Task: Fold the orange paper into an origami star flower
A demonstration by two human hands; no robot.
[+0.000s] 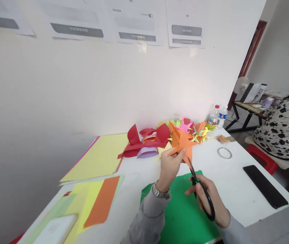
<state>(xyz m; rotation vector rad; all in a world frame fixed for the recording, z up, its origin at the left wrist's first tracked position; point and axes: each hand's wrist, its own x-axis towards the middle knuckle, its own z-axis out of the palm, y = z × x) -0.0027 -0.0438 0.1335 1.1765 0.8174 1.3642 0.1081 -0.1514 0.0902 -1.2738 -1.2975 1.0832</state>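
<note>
1. Orange star [184,141], above the white table [238,200], pinched in the left hand [169,165];
2. right hand [211,195] wrapped round scissors [193,173], blades at the star's lower tip;
3. trimming seems in hand; the next move likely calls for steady pinching and a careful squeeze.

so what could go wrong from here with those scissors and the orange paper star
The scissors in the right hand have their blades at the star's lower edge, so a slip might cut too far into the orange paper star.

The left hand grips the star close to that spot, so a finger could get nicked.

The star's narrow points might bend or tear if squeezed or twisted.
</note>
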